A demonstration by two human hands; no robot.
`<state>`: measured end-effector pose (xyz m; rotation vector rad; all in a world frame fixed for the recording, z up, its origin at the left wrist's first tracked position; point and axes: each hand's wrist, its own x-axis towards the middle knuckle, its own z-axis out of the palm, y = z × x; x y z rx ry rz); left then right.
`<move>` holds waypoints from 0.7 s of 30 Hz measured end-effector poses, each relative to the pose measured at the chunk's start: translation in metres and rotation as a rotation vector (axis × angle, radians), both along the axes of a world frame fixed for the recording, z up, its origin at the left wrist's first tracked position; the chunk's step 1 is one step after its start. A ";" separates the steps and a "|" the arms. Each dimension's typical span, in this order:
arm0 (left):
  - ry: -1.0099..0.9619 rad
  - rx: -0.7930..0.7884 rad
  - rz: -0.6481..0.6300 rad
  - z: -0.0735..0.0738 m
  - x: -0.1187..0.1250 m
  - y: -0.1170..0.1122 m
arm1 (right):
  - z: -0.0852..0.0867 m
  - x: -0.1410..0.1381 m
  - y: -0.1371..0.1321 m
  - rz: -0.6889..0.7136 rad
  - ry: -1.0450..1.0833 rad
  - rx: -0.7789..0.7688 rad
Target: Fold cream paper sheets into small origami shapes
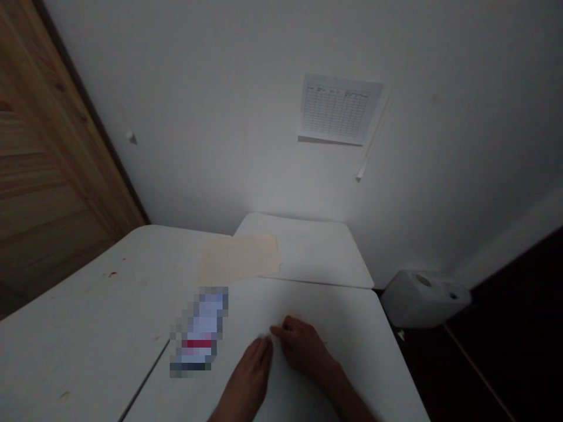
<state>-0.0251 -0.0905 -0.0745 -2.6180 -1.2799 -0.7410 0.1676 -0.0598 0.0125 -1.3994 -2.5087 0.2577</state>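
Note:
Both of my hands rest on a white table (88,328), close together near its front right part. My left hand (250,369) lies with fingers together, its tips touching something small and pale between the hands that I cannot make out. My right hand (303,349) is curled, fingers pinched toward the same spot. A blurred rectangular thing (200,331) with a red stripe lies just left of my hands. A cream sheet of paper (240,258) lies farther back on the table.
A second white tabletop (316,249) adjoins at the back against the wall. A white plastic canister (422,296) sits on the dark floor to the right. A printed sheet (336,108) hangs on the wall. Wooden panelling (39,176) stands at left.

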 end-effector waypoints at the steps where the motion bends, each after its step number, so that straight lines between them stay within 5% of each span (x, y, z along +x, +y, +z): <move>1: 0.007 0.006 0.002 0.001 0.000 -0.001 | 0.000 0.000 0.000 0.018 -0.009 0.008; 8: 0.030 -0.040 0.015 0.009 0.001 -0.006 | -0.006 -0.001 0.000 0.039 -0.076 0.059; 21: 0.081 0.061 0.073 0.010 0.003 -0.009 | -0.008 -0.004 -0.006 -0.126 -0.055 0.049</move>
